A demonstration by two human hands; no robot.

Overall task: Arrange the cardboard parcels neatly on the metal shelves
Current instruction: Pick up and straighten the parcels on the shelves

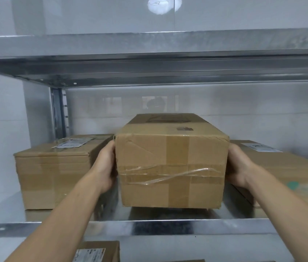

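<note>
Fingers (110, 149): pressed along the two sides of the middle box, seemingly straight, tips hidden behind the cardboard.
Left hand (105, 167): flat against the middle box's left side, close to its front edge.
Right hand (239, 167): flat against the right side, opposite the left hand.
Middle box (170, 167): clasped between both hands at the front part of the shelf, upright, brown tape crossing its front, loose clear tape wrinkled across the lower band.
Left box (54, 173): on the same shelf, just beside the left hand, white label on top.
Right box (281, 171): on the same shelf, just behind the right hand, white label on top, turned at a slight angle.
Shelf (168, 226): shiny metal, front rim below the middle box.
Upper shelf (149, 59): metal, overhead.
Lower box (98, 251): on the level beneath, labelled, partly cut off by the bottom edge.
</note>
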